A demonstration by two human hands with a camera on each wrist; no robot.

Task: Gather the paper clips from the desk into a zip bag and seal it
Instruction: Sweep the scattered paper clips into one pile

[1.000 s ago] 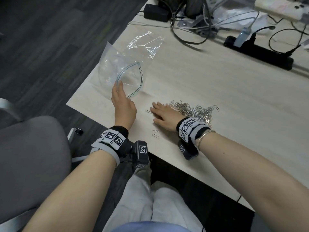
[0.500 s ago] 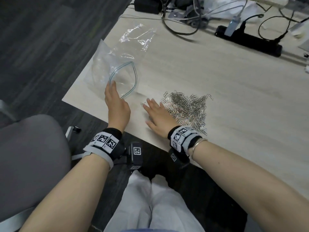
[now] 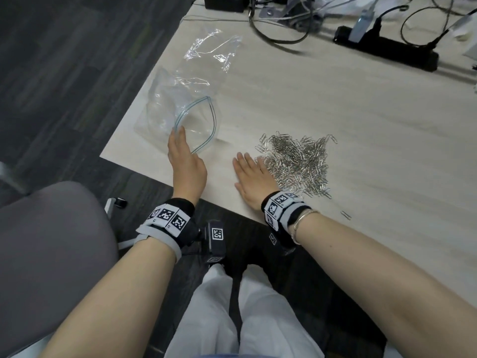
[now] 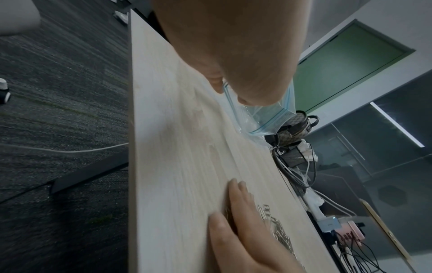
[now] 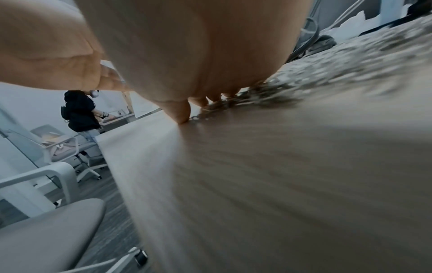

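From the head view, you are working the gathering step: your right hand is lying flat on the worktop, fingers straight and close together, its far edge touching the near-left side of the heap of paper clips. Your left hand is reaching to the zip bag, fingertips at the near rim of its gaping mouth. The bag is lying near the worktop's left corner, mouth facing the heap, with bare worktop between them. One stray clip is sitting apart near the front edge, by your right wrist. None of the clips appear to be in the bag yet.

From the left wrist view, your left fingers are curling over the blue zip strip of the bag, pinching the rim and holding the mouth lifted. Your right hand is showing lower down, flat beside the clips.

From the right wrist view, the picture is blurred; your right fingers are pressing straight down on the worktop with the clips touching them.

Next, you will probably need to sweep the heap leftward toward the mouth while keeping it held wide, then fetch the stray before sealing.
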